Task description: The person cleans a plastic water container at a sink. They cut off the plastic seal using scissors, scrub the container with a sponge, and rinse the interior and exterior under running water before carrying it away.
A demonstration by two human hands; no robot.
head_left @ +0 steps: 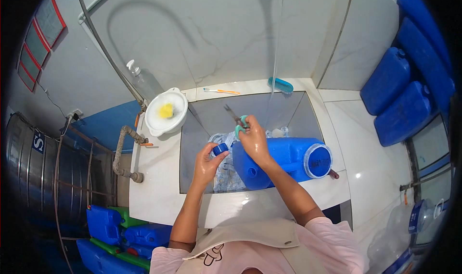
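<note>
My left hand [207, 164] pinches a small blue cap [220, 149] between thumb and fingers, above the sink's left half. In my right hand [254, 141] is a pair of scissors [233, 116] with green handles, its blades pointing up and to the left. Below my right forearm a large blue jerrycan [288, 151] lies on its side across the sink [211, 111]. A small opening shows at its left end, and a round, pale-rimmed lid [318, 161] with dark writing faces me at its right. Light-blue striped cloth [226, 175] lies bunched under it.
A white basin [166, 125] with suds and a yellow sponge [166, 111] stands left of the sink, beside a pump bottle [143, 79]. A toothbrush [222, 91] and teal brush [280, 85] lie on the back ledge. Blue jerrycans [403, 113] stand at right; others [105, 226] are stacked lower left.
</note>
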